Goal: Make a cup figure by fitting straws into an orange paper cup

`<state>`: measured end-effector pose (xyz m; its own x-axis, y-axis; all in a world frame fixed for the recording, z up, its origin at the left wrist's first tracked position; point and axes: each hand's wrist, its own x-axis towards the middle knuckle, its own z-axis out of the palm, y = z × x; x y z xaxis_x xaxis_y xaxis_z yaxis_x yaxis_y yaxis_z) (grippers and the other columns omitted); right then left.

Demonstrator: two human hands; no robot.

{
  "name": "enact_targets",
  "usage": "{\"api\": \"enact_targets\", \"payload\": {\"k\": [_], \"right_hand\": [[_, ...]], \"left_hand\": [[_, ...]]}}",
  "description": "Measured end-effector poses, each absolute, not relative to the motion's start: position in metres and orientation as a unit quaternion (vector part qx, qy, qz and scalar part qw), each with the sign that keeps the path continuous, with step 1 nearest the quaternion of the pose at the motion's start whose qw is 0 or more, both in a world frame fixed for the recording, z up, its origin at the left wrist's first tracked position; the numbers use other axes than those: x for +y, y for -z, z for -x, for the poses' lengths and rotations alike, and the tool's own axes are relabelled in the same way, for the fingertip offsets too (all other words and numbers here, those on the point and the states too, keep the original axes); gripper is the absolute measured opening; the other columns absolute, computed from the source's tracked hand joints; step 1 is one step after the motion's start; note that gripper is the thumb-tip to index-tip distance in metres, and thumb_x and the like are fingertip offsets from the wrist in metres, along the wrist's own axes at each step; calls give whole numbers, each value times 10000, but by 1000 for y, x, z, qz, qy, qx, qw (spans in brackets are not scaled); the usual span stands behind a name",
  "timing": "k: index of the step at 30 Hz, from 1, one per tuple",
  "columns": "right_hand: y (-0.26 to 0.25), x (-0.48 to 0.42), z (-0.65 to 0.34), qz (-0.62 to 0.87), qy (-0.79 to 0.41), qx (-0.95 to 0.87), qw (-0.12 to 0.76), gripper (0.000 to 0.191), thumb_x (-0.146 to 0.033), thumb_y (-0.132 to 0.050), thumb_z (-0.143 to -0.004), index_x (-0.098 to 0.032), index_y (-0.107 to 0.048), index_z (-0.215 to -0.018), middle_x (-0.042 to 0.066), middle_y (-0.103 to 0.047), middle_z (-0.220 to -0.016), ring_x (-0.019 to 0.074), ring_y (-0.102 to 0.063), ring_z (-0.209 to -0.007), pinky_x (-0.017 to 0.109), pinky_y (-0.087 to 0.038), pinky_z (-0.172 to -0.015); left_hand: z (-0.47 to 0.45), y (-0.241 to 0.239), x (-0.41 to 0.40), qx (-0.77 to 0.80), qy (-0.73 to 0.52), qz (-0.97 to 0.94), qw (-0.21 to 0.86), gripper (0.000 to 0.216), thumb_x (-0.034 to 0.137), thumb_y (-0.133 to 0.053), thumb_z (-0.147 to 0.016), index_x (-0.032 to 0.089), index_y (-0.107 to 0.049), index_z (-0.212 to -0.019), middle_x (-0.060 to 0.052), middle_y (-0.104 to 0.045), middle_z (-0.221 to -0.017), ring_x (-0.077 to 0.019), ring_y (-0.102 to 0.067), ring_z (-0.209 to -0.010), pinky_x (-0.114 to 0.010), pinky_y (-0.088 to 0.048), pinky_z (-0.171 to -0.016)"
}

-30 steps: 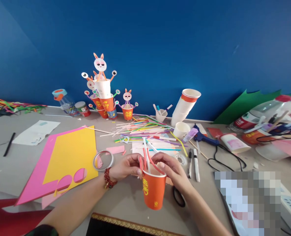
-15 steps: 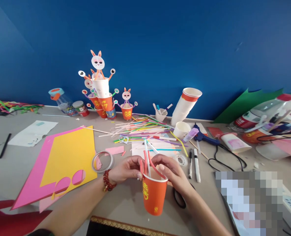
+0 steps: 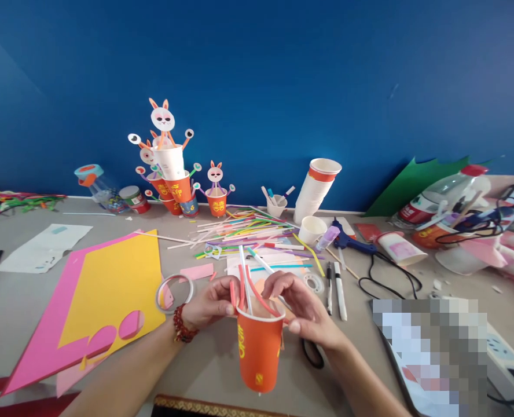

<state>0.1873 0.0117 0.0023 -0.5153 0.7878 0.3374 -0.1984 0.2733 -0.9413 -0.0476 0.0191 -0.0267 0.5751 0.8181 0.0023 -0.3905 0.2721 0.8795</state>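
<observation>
Yellow characters curve around the left of the orange cup (image 3: 261, 353), turned too far to read; a small yellow emblem (image 3: 259, 379) sits near its base. The cup is between both hands: the left hand (image 3: 210, 302) pinches a red strip (image 3: 233, 293) at its left rim; the right hand's (image 3: 307, 307) fingers are spread by its right rim.

Unreadable yellow characters (image 3: 241, 341), small yellow emblem (image 3: 259, 379) on held orange cup (image 3: 263, 350), blurred lettering on bottle label (image 3: 412, 212)
</observation>
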Motion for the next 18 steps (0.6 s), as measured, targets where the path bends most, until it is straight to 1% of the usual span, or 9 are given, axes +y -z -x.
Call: {"api": "enact_targets", "payload": {"k": [2, 4, 7, 9, 11, 13, 15, 16, 18], "right_hand": [[-5, 9, -188, 200, -524, -707, 431, 449, -552, -709, -764, -254, -534, -1050, 91, -560, -1080, 276, -554, -1034, 408, -465, -899], [-7, 6, -189, 219, -454, -746, 436, 447, -477, -753, -758, -267, -526, -1081, 95, -543, -1128, 281, -540, -1069, 423, -451, -930], [-8, 3, -188, 261, -366, -768, 456, 442, -395, -779, -761, -274, -526, -1102, 93, -548, -1122, 283, -533, -1064, 424, -443, -929], [-7, 4, -188, 271, -371, -756, 466, 393, -388, -742, -803, -263, -526, -1107, 92, -568, -1069, 268, -558, -1001, 399, -472, -871], [-5, 6, -187, 266, -397, -745, 465, 303, -376, -704, -840, -240, -544, -1059, 79, -588, -979, 238, -582, -900, 357, -492, -786], [-5, 8, -185, 251, -410, -749, 456, 173, -318, -675, -870, -223, -567, -966, 55, -602, -876, 205, -585, -804, 321, -485, -719], [-6, 9, -183, 232, -408, -757, 455, 62, -229, -635, -892, -213, -576, -900, 44, -613, -815, 189, -585, -767, 308, -475, -697], [-6, 10, -183, 224, -407, -758, 459, 43, -188, -612, -898, -211, -577, -890, 44, -619, -808, 187, -588, -768, 309, -476, -698], [-8, 10, -182, 213, -402, -754, 474, 76, -133, -583, -894, -208, -574, -887, 54, -629, -824, 192, -594, -787, 320, -481, -708]], "left_hand": [[52, 25, 20, 240, -413, -451, 754, 411, 439, -868, -583, 148, -618, -731, -16, -599, -688, -125, -542, -609, -238, -420, -602], [56, 23, 21, 247, -429, -445, 746, 434, 446, -873, -571, 144, -629, -767, -22, -601, -701, -134, -550, -624, -245, -429, -614], [59, 17, 23, 238, -451, -442, 738, 426, 429, -870, -583, 137, -638, -789, -24, -602, -700, -131, -549, -625, -244, -431, -619], [59, 15, 25, 224, -462, -440, 737, 395, 407, -865, -601, 136, -628, -762, -21, -598, -692, -130, -552, -628, -243, -434, -624], [59, 14, 26, 212, -472, -433, 738, 379, 390, -863, -611, 138, -600, -715, -18, -593, -687, -133, -557, -635, -245, -438, -628], [58, 15, 26, 194, -477, -428, 742, 377, 376, -857, -623, 143, -567, -687, -17, -594, -686, -134, -555, -636, -246, -434, -627], [59, 18, 27, 173, -478, -428, 747, 365, 358, -843, -647, 152, -546, -689, -12, -596, -681, -128, -548, -621, -244, -422, -621], [59, 19, 27, 166, -477, -429, 749, 359, 349, -838, -655, 155, -539, -693, -8, -593, -676, -124, -542, -611, -240, -415, -617], [60, 21, 28, 155, -475, -433, 750, 351, 342, -833, -666, 158, -536, -699, 1, -581, -666, -115, -525, -596, -229, -396, -601]]}}
